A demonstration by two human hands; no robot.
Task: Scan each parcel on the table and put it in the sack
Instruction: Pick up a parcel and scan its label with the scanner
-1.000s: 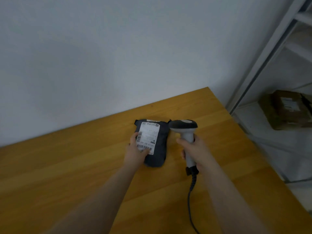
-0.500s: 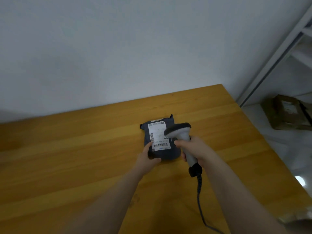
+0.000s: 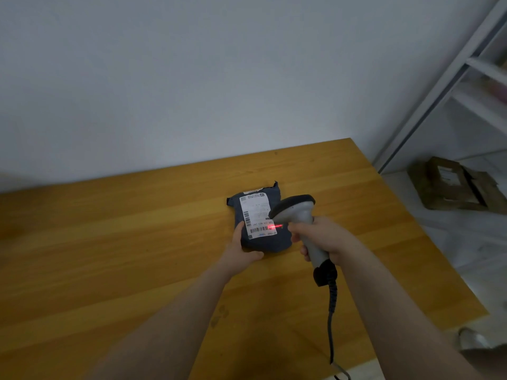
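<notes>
1. Lying label-up on the tabletop (image 3: pixel 109 242), far centre: dark parcel (image 3: pixel 270 242).
2. Left hand (image 3: pixel 241 249) grips its near-left corner, thumb on top.
3. Right hand (image 3: pixel 321 237) fingers (image 3: pixel 297 229) wrap the scanner (image 3: pixel 297 211) handle, just right of the parcel.
4. Red line (image 3: pixel 274 227) crosses the barcode.

The tabletop (image 3: pixel 137 242) is wood, laid in long strips with visible grain, smooth with a low satin sheen. The parcel (image 3: pixel 274 242) is a dark blue-grey plastic bag, matt and lightly creased. Its label (image 3: pixel 256 215) is white paper, flat and matt. The scanner (image 3: pixel 297 212) has a smooth light-grey plastic body with a darker matt cap, and a black coiled cable (image 3: pixel 331 325). The wall (image 3: pixel 192 78) is matt paint. The shelving (image 3: pixel 439 86), blurred here, seems to be pale painted metal. The box (image 3: pixel 444 187) is dull brown cardboard.
</notes>
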